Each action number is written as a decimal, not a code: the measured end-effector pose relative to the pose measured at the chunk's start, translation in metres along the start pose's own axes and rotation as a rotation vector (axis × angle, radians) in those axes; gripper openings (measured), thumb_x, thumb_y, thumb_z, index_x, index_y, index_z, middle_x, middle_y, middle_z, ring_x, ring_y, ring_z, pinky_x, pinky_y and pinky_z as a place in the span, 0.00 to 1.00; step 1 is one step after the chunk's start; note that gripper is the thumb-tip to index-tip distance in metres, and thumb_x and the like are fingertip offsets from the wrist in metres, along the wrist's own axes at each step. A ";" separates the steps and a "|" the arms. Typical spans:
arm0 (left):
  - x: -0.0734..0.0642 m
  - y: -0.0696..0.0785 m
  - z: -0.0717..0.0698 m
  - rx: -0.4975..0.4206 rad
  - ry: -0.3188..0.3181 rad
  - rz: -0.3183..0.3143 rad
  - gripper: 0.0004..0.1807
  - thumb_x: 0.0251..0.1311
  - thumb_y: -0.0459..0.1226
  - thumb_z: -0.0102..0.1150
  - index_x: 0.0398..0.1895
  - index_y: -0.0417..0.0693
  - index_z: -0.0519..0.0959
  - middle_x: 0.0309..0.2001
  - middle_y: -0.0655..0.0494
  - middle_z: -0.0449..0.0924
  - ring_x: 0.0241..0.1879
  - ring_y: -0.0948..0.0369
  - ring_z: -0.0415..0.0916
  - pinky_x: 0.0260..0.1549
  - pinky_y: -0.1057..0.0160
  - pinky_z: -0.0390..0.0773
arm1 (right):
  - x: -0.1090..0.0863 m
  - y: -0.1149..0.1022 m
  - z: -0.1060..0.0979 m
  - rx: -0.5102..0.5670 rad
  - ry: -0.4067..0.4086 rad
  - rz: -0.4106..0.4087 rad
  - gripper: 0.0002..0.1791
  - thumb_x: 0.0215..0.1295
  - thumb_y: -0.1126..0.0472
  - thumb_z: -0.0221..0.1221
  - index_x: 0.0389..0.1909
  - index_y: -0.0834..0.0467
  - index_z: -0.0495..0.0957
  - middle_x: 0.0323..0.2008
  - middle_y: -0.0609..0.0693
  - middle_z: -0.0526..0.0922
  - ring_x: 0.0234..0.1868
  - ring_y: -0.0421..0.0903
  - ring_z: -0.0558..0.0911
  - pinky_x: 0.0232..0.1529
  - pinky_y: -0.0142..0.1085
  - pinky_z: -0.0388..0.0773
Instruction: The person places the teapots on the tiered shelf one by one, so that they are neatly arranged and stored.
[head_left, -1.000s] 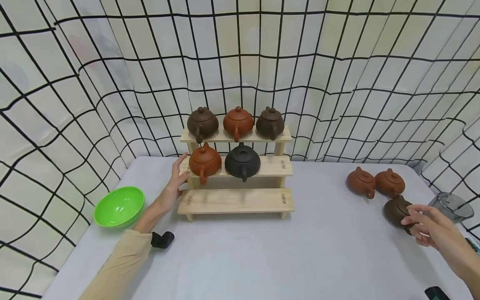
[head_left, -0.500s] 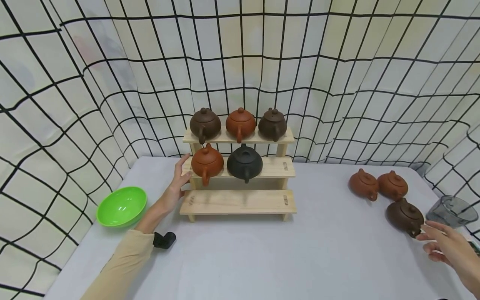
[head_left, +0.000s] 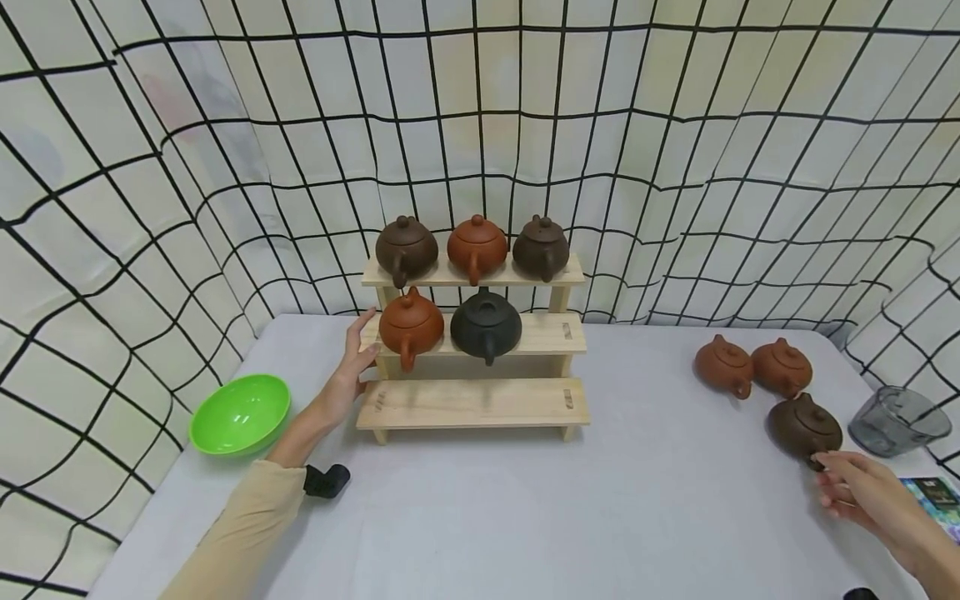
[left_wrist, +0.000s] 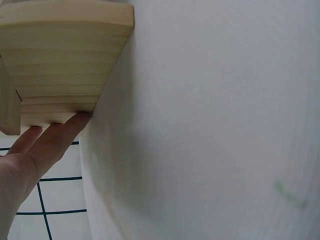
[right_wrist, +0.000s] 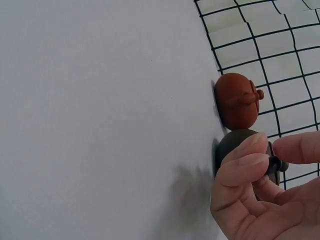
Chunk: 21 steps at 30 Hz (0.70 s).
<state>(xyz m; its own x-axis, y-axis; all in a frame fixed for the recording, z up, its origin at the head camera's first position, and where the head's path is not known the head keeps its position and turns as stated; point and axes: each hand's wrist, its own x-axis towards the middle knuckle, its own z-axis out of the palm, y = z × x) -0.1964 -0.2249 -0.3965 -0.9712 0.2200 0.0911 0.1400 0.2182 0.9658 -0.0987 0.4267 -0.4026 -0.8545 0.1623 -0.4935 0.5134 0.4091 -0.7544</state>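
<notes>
On the right side of the table, a dark brown teapot [head_left: 804, 425] stands upright. My right hand [head_left: 873, 500] pinches the small part jutting from its near side between thumb and fingers. In the right wrist view the curled fingers cover much of this teapot [right_wrist: 234, 145]. A three-tier wooden rack [head_left: 472, 404] is in the middle. Against its left side rests my left hand [head_left: 341, 392], fingers extended along the wood, as the left wrist view also shows with straight fingers [left_wrist: 62, 135]. The rack's top tier bears three teapots; an orange teapot [head_left: 410, 321] and a black teapot [head_left: 486, 321] sit on its middle tier.
Two reddish-brown teapots, one of them the left teapot [head_left: 723, 367], stand behind the dark one. A clear glass [head_left: 896, 421] is at its right. A green bowl [head_left: 240, 414] lies on the left. Black netting over pale cloth surrounds the table's back and sides.
My right hand has come off the dark teapot's right side, drawn back a little, and now pinches the jutting part at its near side. My left hand stays at the rack.
</notes>
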 end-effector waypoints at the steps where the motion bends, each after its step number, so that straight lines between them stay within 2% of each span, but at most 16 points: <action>1: 0.000 0.000 0.000 0.007 0.002 -0.003 0.39 0.77 0.50 0.30 0.85 0.61 0.31 0.83 0.44 0.22 0.75 0.25 0.42 0.61 0.14 0.40 | 0.001 -0.001 0.001 0.014 -0.019 -0.009 0.28 0.86 0.55 0.32 0.60 0.80 0.57 0.35 0.48 0.77 0.31 0.42 0.79 0.35 0.37 0.81; 6: -0.001 0.001 0.000 0.011 0.007 -0.003 0.39 0.77 0.50 0.30 0.85 0.60 0.31 0.83 0.45 0.23 0.75 0.26 0.43 0.62 0.15 0.42 | 0.004 -0.005 0.007 0.097 -0.071 -0.027 0.29 0.86 0.51 0.28 0.54 0.73 0.66 0.34 0.48 0.76 0.32 0.41 0.79 0.35 0.37 0.80; 11: -0.001 0.003 0.001 -0.002 -0.007 -0.002 0.39 0.77 0.50 0.30 0.85 0.59 0.31 0.83 0.45 0.21 0.76 0.25 0.40 0.62 0.14 0.39 | 0.005 -0.004 0.009 0.165 -0.085 -0.022 0.30 0.86 0.48 0.25 0.47 0.65 0.71 0.32 0.47 0.76 0.31 0.42 0.78 0.34 0.37 0.78; 16: -0.001 0.004 0.001 0.001 -0.004 0.007 0.38 0.78 0.50 0.30 0.85 0.58 0.31 0.83 0.46 0.21 0.76 0.26 0.42 0.62 0.14 0.42 | 0.005 -0.002 0.008 0.204 -0.089 -0.026 0.29 0.86 0.49 0.24 0.47 0.63 0.71 0.34 0.47 0.76 0.32 0.42 0.77 0.34 0.38 0.78; 21: -0.001 0.003 0.000 0.013 -0.004 0.010 0.37 0.79 0.49 0.29 0.85 0.60 0.32 0.83 0.47 0.21 0.77 0.28 0.39 0.62 0.14 0.43 | 0.005 0.000 0.009 0.227 -0.082 -0.037 0.27 0.86 0.50 0.26 0.45 0.63 0.71 0.34 0.47 0.75 0.31 0.41 0.76 0.33 0.36 0.76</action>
<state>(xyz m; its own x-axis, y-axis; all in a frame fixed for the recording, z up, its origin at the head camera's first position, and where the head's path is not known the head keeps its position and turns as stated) -0.1946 -0.2240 -0.3936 -0.9690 0.2261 0.0995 0.1521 0.2283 0.9616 -0.1023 0.4193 -0.4084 -0.8687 0.0741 -0.4898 0.4941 0.1999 -0.8461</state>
